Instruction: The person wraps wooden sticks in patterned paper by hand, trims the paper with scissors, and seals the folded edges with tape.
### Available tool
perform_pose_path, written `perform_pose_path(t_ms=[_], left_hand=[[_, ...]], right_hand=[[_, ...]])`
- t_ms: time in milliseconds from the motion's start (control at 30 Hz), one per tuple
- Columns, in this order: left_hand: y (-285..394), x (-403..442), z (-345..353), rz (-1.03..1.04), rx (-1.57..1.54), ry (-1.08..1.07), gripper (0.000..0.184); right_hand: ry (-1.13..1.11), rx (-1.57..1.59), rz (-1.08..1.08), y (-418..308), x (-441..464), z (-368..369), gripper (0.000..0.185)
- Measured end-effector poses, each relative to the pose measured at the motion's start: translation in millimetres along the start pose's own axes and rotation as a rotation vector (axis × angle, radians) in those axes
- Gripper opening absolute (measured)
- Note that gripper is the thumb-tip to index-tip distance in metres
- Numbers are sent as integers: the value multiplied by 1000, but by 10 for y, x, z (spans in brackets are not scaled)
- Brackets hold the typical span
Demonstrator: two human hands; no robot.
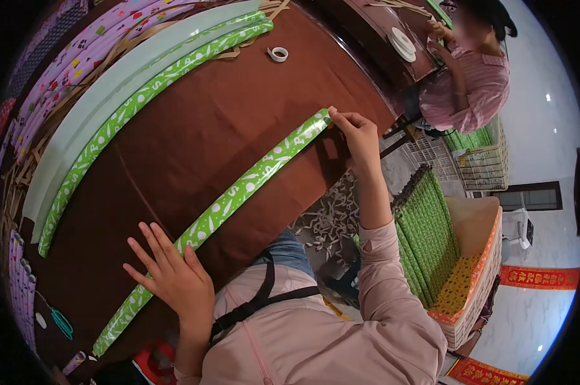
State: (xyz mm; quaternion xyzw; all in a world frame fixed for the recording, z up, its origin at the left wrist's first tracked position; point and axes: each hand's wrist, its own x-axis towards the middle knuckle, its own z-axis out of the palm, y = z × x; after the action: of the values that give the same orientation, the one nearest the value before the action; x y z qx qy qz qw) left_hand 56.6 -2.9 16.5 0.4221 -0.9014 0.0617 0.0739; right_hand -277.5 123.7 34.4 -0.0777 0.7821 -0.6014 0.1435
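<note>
A long roll of green wrapping paper [242, 189] with white printed letters and shapes lies slantwise across the brown-covered table in front of me. My left hand [177, 276] rests flat over its lower part, fingers spread and palm down. At the upper end of the roll, my right hand [356, 135] pinches the tip between thumb and fingers. Farther back lies another green printed roll [133, 106], alongside pale green sheets [78, 128]. A small roll of white tape [277, 54] sits on the table beyond the roll I hold.
Purple patterned rolls [78, 58] and brown paper strips are piled at the far left. Teal-handled scissors [61, 323] lie at lower left. To the right, a lined basket [469, 301] holds several green rolls [424, 237]. Another person [469, 83] sits at a table at upper right.
</note>
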Motion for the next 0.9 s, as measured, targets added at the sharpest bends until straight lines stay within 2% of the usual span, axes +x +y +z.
perform_pose_path(t_ms=[167, 467, 600, 700, 800, 900], left_hand=[[-5, 6, -8, 8, 14, 0, 53], [-7, 32, -10, -4, 33, -31, 53], [-40, 65, 15, 6, 29, -27, 53], [-39, 61, 15, 13, 37, -25, 54], [-28, 44, 9, 7, 34, -39, 54], [-19, 34, -1, 7, 29, -32, 54]], right_hand=[[-50, 5, -72, 100, 47, 25, 21], [-72, 17, -48, 11, 40, -20, 12], [-46, -43, -64, 166, 168, -169, 12], [37, 127, -95, 204, 192, -206, 16], [18, 105, -165, 227, 191, -113, 22], [29, 88, -138, 122, 108, 10, 19]])
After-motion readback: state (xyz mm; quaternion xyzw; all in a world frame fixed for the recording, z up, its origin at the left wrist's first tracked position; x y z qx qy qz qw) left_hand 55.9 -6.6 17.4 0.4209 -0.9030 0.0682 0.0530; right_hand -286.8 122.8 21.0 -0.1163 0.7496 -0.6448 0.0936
